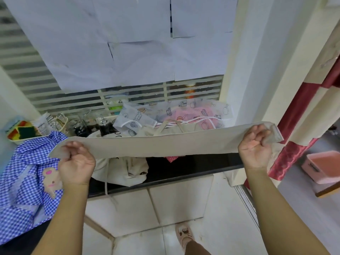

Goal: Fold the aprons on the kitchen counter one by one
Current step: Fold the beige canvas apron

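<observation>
A beige apron (161,144) is stretched flat in the air above the black kitchen counter (193,166). My left hand (76,162) grips its left edge and my right hand (254,146) grips its right edge, fingers curled round the cloth. Its straps trail back onto the pile behind. Beneath it lies a cream apron (119,170) in a heap. At the left, a blue checked apron (27,181) with a bear patch hangs over the counter's front. A white printed apron (138,116) and a pink one (185,115) lie at the back.
Glass jars (88,122) and a basket with sponges (20,131) stand at the back left by the louvred window. A red curtain (294,144) hangs at the right, a pink box (323,166) beyond it. My foot (184,234) is on the white tiled floor.
</observation>
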{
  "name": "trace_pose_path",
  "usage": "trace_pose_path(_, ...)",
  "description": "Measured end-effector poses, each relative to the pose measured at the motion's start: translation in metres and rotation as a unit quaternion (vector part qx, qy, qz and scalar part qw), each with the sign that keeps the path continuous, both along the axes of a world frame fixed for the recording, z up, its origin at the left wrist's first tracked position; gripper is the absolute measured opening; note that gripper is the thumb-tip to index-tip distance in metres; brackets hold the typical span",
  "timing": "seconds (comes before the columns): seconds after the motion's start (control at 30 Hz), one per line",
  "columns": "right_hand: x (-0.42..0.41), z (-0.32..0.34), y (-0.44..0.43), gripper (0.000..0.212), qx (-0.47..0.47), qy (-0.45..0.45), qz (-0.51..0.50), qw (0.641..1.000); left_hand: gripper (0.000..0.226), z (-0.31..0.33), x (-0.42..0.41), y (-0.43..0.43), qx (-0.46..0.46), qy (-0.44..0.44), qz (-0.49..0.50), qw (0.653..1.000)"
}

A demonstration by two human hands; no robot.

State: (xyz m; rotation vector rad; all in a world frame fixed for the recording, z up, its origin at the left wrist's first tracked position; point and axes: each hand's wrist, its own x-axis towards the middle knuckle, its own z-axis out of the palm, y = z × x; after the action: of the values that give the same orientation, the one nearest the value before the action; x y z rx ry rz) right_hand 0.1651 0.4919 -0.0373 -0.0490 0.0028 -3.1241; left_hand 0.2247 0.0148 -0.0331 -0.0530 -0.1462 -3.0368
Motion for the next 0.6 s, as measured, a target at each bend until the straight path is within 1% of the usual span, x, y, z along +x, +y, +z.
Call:
trace_pose_path(0.03,-0.007,0.006,-0.003,0.018,0.002,-0.037,-0.037,0.999,0.017,0.005,-0.011,-0.002,-0.012,-0.016,0.026,0.999)
trace_pose_path(0.07,-0.012,0.013,-0.006,0.013,0.016,-0.061,-0.070,0.996,0.009,0.010,-0.017,0.001,-0.036,-0.003,0.026,0.999)
trace_pose_path(0.1,-0.018,0.018,-0.010,0.013,0.026,-0.071,-0.083,0.994,0.008,0.016,-0.024,0.005,-0.053,-0.004,0.045,0.998)
trace_pose_path(0.17,-0.032,0.023,-0.021,0.009,0.056,-0.093,-0.093,0.990,0.024,0.020,-0.041,0.009,-0.081,-0.015,0.056,0.995)
trace_pose_path(0.2,-0.041,0.022,-0.024,0.013,0.067,-0.104,-0.097,0.987,0.031,0.019,-0.050,0.010,-0.082,-0.024,0.057,0.995)
trace_pose_path(0.33,-0.067,0.009,-0.027,0.016,0.116,-0.120,-0.053,0.985,0.056,0.008,-0.075,0.006,-0.114,-0.131,0.052,0.983)
trace_pose_path(0.37,-0.074,0.003,-0.027,0.020,0.130,-0.121,-0.038,0.983,0.057,0.003,-0.083,0.004,-0.118,-0.165,0.048,0.978)
trace_pose_path(0.4,-0.082,-0.005,-0.026,0.030,0.146,-0.129,-0.026,0.980,0.047,0.000,-0.090,0.006,-0.127,-0.197,0.038,0.971)
trace_pose_path(0.47,-0.098,-0.026,-0.020,0.062,0.167,-0.145,0.005,0.975,0.011,-0.011,-0.102,0.009,-0.137,-0.268,0.024,0.953)
trace_pose_path(0.5,-0.107,-0.036,-0.018,0.072,0.176,-0.150,0.019,0.973,0.018,-0.018,-0.112,0.008,-0.139,-0.299,0.027,0.944)
trace_pose_path(0.53,-0.116,-0.045,-0.016,0.078,0.183,-0.154,0.025,0.971,0.026,-0.025,-0.120,0.006,-0.149,-0.322,0.021,0.935)
trace_pose_path(0.6,-0.130,-0.055,-0.014,0.081,0.194,-0.162,0.029,0.967,0.029,-0.034,-0.133,0.005,-0.175,-0.340,0.006,0.924)
